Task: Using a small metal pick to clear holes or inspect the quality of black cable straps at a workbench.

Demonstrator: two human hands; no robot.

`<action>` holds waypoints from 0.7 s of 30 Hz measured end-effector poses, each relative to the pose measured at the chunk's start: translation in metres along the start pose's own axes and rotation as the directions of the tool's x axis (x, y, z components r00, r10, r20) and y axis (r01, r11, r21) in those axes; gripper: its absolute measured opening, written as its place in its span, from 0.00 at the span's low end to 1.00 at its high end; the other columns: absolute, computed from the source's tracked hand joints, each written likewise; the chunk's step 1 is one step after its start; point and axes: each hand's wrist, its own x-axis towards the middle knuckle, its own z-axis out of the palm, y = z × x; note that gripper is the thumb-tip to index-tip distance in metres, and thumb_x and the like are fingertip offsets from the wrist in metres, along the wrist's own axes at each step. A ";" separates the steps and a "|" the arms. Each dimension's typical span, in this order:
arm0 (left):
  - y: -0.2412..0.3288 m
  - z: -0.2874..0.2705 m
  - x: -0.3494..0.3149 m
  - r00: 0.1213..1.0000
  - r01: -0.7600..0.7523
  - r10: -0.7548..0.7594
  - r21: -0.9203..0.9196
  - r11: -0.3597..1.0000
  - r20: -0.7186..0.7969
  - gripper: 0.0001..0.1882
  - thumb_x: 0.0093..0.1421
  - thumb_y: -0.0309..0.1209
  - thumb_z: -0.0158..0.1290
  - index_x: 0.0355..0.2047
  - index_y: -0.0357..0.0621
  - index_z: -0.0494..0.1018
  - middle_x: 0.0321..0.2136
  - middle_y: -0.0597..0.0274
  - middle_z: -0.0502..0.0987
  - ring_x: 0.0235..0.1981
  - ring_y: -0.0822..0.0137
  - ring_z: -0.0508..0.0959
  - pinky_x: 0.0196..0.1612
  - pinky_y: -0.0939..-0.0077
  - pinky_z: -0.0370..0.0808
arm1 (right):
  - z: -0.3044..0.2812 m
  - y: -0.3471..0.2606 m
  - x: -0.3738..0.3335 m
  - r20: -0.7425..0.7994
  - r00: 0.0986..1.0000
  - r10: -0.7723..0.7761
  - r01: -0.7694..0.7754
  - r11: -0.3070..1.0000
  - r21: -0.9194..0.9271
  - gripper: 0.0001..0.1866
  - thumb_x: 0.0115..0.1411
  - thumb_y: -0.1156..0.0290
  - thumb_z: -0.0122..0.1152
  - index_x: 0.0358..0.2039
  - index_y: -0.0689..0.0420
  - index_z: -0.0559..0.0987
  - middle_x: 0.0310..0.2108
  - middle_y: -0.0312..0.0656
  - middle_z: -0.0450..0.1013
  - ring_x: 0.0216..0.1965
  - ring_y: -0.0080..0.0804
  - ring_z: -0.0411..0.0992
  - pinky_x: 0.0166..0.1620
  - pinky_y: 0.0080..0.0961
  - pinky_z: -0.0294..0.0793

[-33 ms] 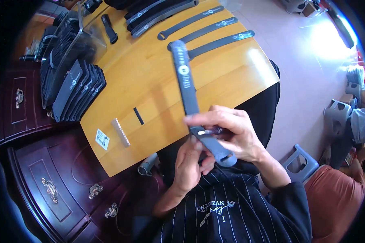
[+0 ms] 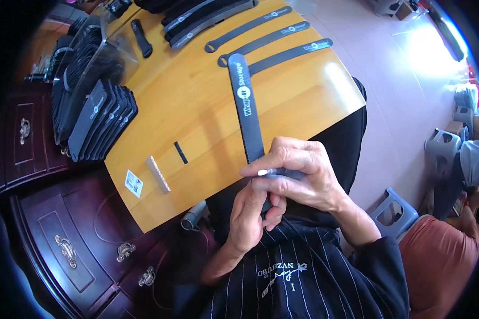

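A long dark grey strap (image 2: 246, 111) with white lettering and a rounded end stands up from my hands above the table's near edge. My left hand (image 2: 247, 215) is closed around its lower part, just in front of my shirt. The fingers of my right hand (image 2: 303, 173) pinch at the strap from the right side. Between that hand's thumb and index finger lies a slim, pen-like tool (image 2: 283, 173) with a white tip; its exact kind cannot be made out. My fingers hide most of the strap's lower end.
Three similar straps (image 2: 282, 56) lie fanned across the far side of the yellow wooden table (image 2: 165, 106). Strap bundles are at the back and left, beside a clear bin (image 2: 98, 58). A short black strip (image 2: 181, 152), a pale strip (image 2: 158, 174) and a label (image 2: 134, 183) lie nearer.
The strap's slotted lower end, visible before, has dropped behind my fingers. My right thumb has come up towards the index finger, and the upper strap has shifted slightly right.
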 end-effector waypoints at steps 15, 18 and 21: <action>0.001 -0.030 -0.014 0.999 -0.022 0.019 0.105 0.994 0.028 0.27 0.66 0.56 0.36 0.31 0.42 0.63 0.10 0.70 0.55 0.09 0.77 0.51 0.12 0.82 0.50 | -0.192 0.029 -0.025 -0.671 0.613 -0.417 -0.534 0.408 -0.741 0.10 0.61 0.60 0.61 0.38 0.50 0.82 0.26 0.35 0.76 0.26 0.22 0.72 0.25 0.21 0.67; 0.007 -0.029 -0.004 0.999 -0.049 0.049 -0.013 0.999 0.016 0.29 0.67 0.57 0.31 0.42 0.40 0.62 0.12 0.69 0.54 0.11 0.76 0.52 0.13 0.81 0.52 | -0.136 0.045 -0.010 -0.439 0.863 -0.249 -0.386 0.235 -0.892 0.15 0.50 0.74 0.62 0.40 0.50 0.76 0.35 0.41 0.74 0.33 0.41 0.75 0.31 0.29 0.75; 0.008 -0.031 0.006 0.988 -0.145 0.145 0.010 0.989 0.049 0.28 0.67 0.56 0.31 0.43 0.40 0.62 0.13 0.68 0.54 0.12 0.75 0.53 0.14 0.80 0.53 | -0.089 0.048 0.005 -0.395 0.919 -0.008 -0.361 0.391 -0.847 0.10 0.52 0.72 0.59 0.36 0.53 0.72 0.29 0.40 0.69 0.29 0.37 0.75 0.28 0.31 0.75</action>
